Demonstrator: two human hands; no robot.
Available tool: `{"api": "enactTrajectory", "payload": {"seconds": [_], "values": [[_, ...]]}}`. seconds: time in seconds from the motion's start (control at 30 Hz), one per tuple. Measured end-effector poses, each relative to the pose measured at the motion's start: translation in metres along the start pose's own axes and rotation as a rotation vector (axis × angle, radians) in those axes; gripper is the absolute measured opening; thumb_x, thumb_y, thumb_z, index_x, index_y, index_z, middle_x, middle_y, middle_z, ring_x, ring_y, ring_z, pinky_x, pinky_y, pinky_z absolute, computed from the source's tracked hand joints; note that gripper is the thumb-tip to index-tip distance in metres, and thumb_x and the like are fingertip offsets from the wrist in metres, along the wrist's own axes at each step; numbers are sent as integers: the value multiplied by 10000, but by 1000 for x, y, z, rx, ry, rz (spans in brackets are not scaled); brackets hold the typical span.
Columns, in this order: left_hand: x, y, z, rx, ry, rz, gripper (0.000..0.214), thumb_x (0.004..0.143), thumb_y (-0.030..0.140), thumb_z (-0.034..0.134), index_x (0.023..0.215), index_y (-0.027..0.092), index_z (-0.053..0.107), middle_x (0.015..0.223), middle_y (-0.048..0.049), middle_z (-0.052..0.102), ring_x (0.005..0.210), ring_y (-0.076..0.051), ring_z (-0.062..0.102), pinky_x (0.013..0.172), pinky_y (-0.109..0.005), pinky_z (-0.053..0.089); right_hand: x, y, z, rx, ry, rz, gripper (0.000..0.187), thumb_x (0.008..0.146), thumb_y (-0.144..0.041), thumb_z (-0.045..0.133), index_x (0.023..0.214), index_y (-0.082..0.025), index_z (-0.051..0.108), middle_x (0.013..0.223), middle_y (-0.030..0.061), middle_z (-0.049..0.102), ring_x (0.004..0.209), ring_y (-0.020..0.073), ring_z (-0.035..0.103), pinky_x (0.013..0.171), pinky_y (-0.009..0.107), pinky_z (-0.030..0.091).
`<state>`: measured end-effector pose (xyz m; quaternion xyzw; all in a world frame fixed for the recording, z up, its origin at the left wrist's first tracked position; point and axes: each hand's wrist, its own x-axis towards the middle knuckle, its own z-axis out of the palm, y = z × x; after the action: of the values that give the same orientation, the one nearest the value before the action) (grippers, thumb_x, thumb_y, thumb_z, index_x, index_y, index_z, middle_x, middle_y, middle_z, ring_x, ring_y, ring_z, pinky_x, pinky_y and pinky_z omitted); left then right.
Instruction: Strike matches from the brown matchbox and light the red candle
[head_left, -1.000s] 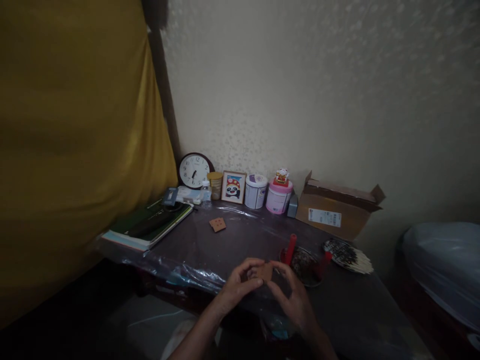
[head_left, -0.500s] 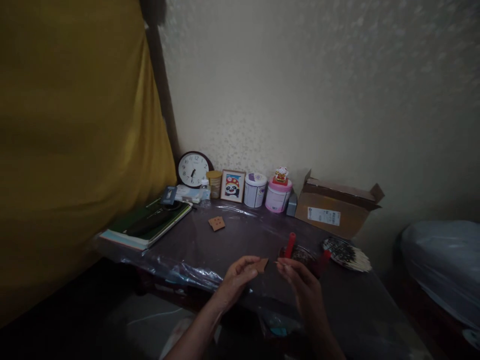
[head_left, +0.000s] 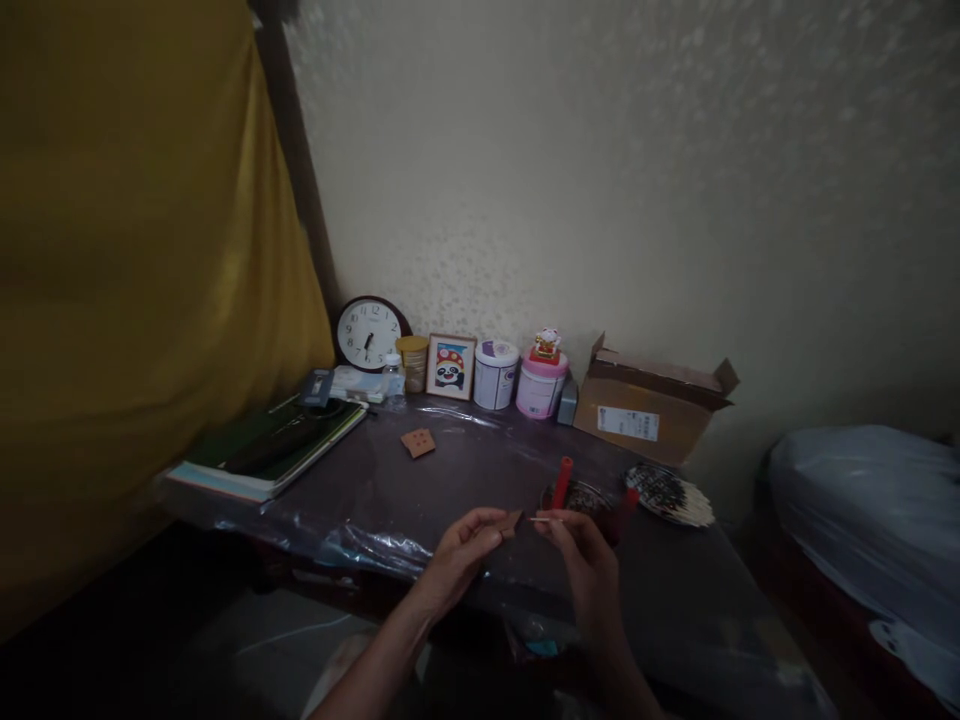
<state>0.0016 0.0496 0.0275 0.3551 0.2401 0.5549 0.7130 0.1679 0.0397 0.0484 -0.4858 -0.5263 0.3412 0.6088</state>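
Note:
Pinched between the thumb and fingers of my left hand (head_left: 463,548) is a small brown cardboard piece (head_left: 513,523). My right hand (head_left: 589,555) grips a thin pale stick (head_left: 538,519), which points left at the cardboard with a small gap between them. Behind my right hand stands a red tube (head_left: 562,484) by a dark round dish (head_left: 589,494), partly hidden by the fingers. A second red object (head_left: 628,502) is just to the right. Farther back on the table lie brown cardboard squares (head_left: 418,442) with small holes or dots.
A pile of pale sticks (head_left: 696,508) lies on a patterned plate (head_left: 651,488) at the right. Along the wall stand a clock (head_left: 369,333), a framed panda picture (head_left: 450,368), two canisters (head_left: 495,380) and a cardboard box (head_left: 645,405). Books (head_left: 277,450) lie at left.
The view has shifted, so everything sits slightly farther left. More of the stick shows past my right fingertips, pointing at the cardboard. Both hands keep their hold.

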Motion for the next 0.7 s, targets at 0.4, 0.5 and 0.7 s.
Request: {"api": "enactTrajectory", "payload": {"seconds": [0.4, 0.5, 0.7], "values": [[4, -10, -4, -4, 46, 15, 228, 664, 233, 748, 879, 185, 686, 859, -41, 732, 798, -168, 632, 758, -274, 410, -8, 15, 2, -444, -112, -431, 162, 880, -255, 507, 968, -269, 643, 952, 8, 712, 897, 179, 665, 809, 288, 513], [6, -12, -5, -15, 53, 11, 252, 640, 237, 766, 873, 178, 691, 846, -45, 733, 779, -168, 636, 752, -277, 416, -6, 18, 2, -457, -116, -471, 156, 883, -240, 503, 956, -262, 639, 957, 13, 709, 908, 177, 664, 806, 278, 518], [8, -11, -3, -53, 68, 17, 250, 626, 241, 775, 851, 165, 696, 817, -52, 743, 738, -157, 639, 720, -264, 428, -2, 20, 3, -441, -143, -560, 160, 888, -220, 501, 962, -256, 638, 959, 8, 706, 903, 160, 667, 817, 247, 519]]}}
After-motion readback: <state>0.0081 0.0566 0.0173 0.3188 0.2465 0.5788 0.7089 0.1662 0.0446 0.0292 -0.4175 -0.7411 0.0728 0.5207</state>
